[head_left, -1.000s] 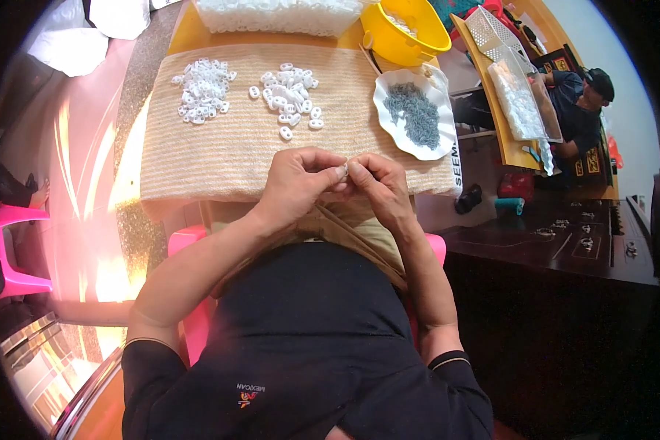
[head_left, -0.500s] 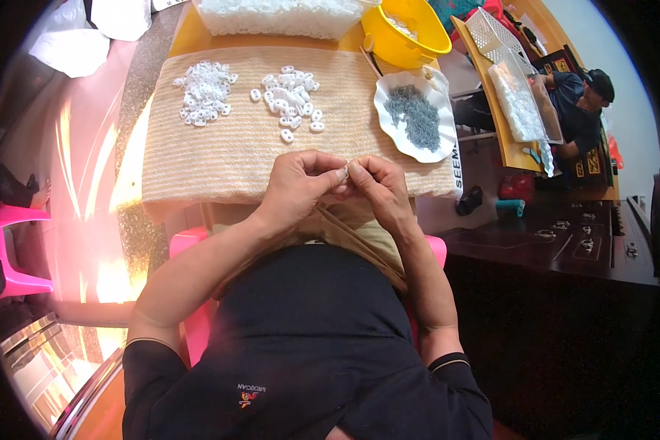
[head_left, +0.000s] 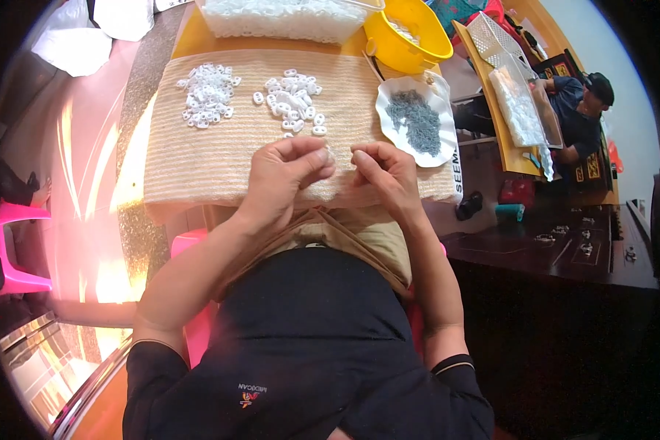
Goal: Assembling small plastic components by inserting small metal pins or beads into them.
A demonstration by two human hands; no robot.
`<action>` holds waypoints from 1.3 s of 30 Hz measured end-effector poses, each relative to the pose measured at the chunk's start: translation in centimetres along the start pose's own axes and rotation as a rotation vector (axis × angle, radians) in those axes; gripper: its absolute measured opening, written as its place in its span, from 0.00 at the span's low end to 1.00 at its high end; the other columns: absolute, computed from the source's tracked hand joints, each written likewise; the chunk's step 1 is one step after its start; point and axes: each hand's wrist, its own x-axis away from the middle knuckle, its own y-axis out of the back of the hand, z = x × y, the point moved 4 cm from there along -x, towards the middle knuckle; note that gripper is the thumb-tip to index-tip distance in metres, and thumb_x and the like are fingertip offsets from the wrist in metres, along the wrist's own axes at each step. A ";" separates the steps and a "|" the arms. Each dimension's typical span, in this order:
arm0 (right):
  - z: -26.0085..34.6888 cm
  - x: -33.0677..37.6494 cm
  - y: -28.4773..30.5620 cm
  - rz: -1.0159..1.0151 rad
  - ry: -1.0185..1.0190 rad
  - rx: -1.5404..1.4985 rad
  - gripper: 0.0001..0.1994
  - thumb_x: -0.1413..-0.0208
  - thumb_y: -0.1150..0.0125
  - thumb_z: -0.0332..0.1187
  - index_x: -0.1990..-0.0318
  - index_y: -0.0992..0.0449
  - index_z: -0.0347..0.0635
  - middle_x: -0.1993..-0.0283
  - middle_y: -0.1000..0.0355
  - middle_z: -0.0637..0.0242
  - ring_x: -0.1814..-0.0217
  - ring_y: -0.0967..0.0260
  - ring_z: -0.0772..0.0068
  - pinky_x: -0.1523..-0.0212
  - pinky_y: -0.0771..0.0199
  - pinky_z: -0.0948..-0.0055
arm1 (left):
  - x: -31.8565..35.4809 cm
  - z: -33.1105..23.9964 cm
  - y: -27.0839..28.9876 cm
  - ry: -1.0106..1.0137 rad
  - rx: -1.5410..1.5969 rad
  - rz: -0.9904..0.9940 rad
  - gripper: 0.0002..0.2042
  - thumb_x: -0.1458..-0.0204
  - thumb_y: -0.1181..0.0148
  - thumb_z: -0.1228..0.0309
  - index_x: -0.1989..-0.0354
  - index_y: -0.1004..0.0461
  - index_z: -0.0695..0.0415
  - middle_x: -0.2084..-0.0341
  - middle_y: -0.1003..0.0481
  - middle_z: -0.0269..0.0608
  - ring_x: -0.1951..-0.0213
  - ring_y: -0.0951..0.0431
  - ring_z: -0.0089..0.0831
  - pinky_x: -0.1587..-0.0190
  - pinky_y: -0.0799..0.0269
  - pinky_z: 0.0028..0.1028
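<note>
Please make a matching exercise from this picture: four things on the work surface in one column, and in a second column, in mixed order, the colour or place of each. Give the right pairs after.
Things:
1. bowl
2. plate
3. mat
4. tub

Descriptions:
A. beige, ribbed, under both piles of small white parts
B. yellow, at the far right corner of the mat
C. clear, full of white parts, at the far edge
D. white, holds a heap of small grey pieces

Pairs: 1-B, 2-D, 3-A, 4-C
</note>
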 end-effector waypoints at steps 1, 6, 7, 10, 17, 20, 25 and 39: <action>0.2 -0.5 0.1 0.007 0.027 0.117 0.08 0.41 0.44 0.29 0.61 0.25 0.32 0.71 0.28 0.70 0.73 0.32 0.84 0.72 0.31 0.83 | -0.1 -0.3 0.1 0.001 0.000 0.003 0.07 0.47 0.42 0.79 0.60 0.27 0.65 0.70 0.24 0.40 0.67 0.22 0.26 0.61 0.22 0.23; 0.3 -3.8 -0.7 -0.004 0.321 0.478 0.07 0.45 0.41 0.27 0.61 0.23 0.34 0.69 0.27 0.67 0.73 0.32 0.79 0.71 0.32 0.79 | -0.8 -2.0 1.3 -0.075 0.089 -0.078 0.08 0.47 0.42 0.80 0.59 0.27 0.65 0.67 0.24 0.43 0.65 0.22 0.29 0.59 0.21 0.24; 0.6 -4.1 -1.2 0.006 0.433 0.589 0.07 0.47 0.40 0.26 0.61 0.23 0.36 0.68 0.27 0.65 0.73 0.31 0.76 0.71 0.32 0.77 | -0.9 -2.3 1.5 -0.081 0.099 -0.094 0.08 0.47 0.43 0.80 0.59 0.27 0.65 0.67 0.24 0.43 0.65 0.22 0.28 0.59 0.21 0.24; 0.4 -4.8 -2.0 -0.017 0.402 0.716 0.08 0.50 0.38 0.27 0.62 0.23 0.37 0.66 0.26 0.61 0.70 0.29 0.68 0.68 0.31 0.73 | -1.2 -2.7 1.8 -0.097 0.122 -0.100 0.08 0.47 0.43 0.80 0.59 0.27 0.64 0.67 0.24 0.44 0.65 0.21 0.28 0.59 0.21 0.24; 1.0 -5.1 -3.1 -0.033 0.381 0.861 0.08 0.50 0.38 0.32 0.63 0.22 0.41 0.63 0.27 0.60 0.67 0.28 0.58 0.65 0.29 0.66 | -1.3 -2.9 2.2 -0.098 0.132 -0.090 0.08 0.47 0.43 0.79 0.59 0.28 0.64 0.67 0.24 0.44 0.66 0.21 0.29 0.59 0.21 0.24; 1.2 -5.1 -3.5 -0.050 0.361 0.956 0.08 0.50 0.39 0.34 0.64 0.22 0.43 0.63 0.27 0.60 0.64 0.27 0.56 0.63 0.28 0.65 | -1.2 -2.8 2.1 -0.091 0.129 -0.100 0.08 0.47 0.43 0.79 0.58 0.28 0.64 0.67 0.24 0.44 0.66 0.21 0.29 0.59 0.21 0.25; 1.1 -5.1 -3.8 -0.053 0.429 1.040 0.06 0.48 0.42 0.35 0.67 0.23 0.45 0.64 0.27 0.62 0.66 0.27 0.53 0.66 0.27 0.61 | -1.2 -2.7 1.8 -0.075 0.111 -0.092 0.08 0.47 0.43 0.80 0.59 0.28 0.65 0.67 0.24 0.44 0.66 0.21 0.29 0.60 0.20 0.24; 1.3 -5.0 -3.8 0.010 0.585 1.134 0.06 0.50 0.45 0.27 0.64 0.27 0.42 0.66 0.29 0.60 0.67 0.27 0.55 0.69 0.26 0.61 | -1.2 -2.6 1.7 -0.062 0.113 -0.103 0.07 0.48 0.42 0.81 0.61 0.28 0.66 0.68 0.25 0.42 0.67 0.22 0.28 0.61 0.20 0.24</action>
